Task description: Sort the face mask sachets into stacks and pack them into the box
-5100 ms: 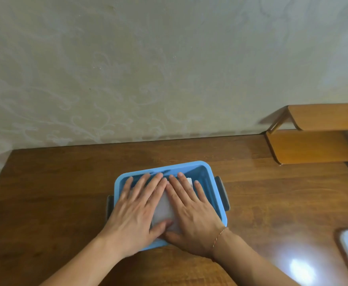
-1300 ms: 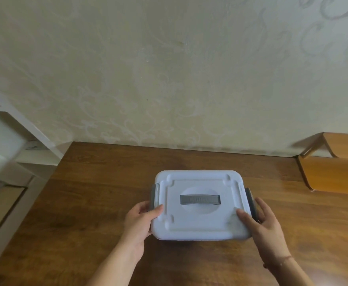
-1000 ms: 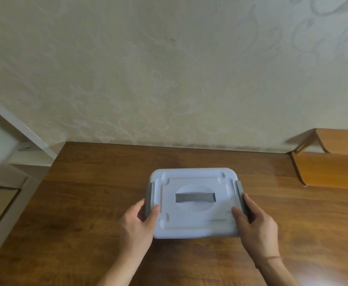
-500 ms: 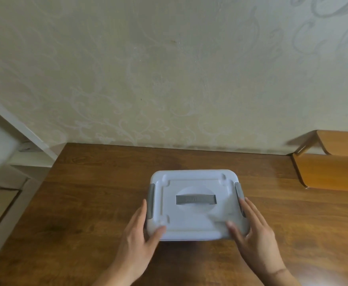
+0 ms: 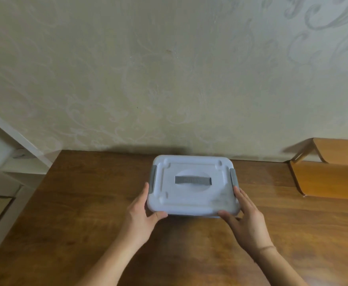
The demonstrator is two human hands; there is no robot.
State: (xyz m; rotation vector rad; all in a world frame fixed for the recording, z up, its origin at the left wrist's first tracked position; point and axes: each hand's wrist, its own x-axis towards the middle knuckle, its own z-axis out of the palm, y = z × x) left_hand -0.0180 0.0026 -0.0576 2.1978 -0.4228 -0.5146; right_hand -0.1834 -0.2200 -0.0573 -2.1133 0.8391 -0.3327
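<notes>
Fingers [image 5: 146, 191] of the left hand [image 5: 141, 215] are lying nearly straight along the left side of the box [image 5: 192, 185], with the thumb touching its near left corner, while the right hand [image 5: 245, 221] is mirroring this, its fingers stretched along the right side and its thumb pressing the near right corner; neither hand is curling round anything, both are simply cradling the box between flat palms. That box is sitting on the wooden table [image 5: 86, 213], toward twelve o'clock from the person and near the wall [image 5: 169, 69], and the white lid [image 5: 191, 195] is covering it completely, with the grey latches [image 5: 233, 176] lying down at three and nine o'clock and the grey handle [image 5: 193, 180] lying flat in the middle. No sachets are showing anywhere on the table (whether they are stacked inside cannot be seen through the lid), so the packing is looking finished, with only positioning the closed box apparently left. A wooden shelf [image 5: 330, 178] is standing at three o'clock, well apart.
</notes>
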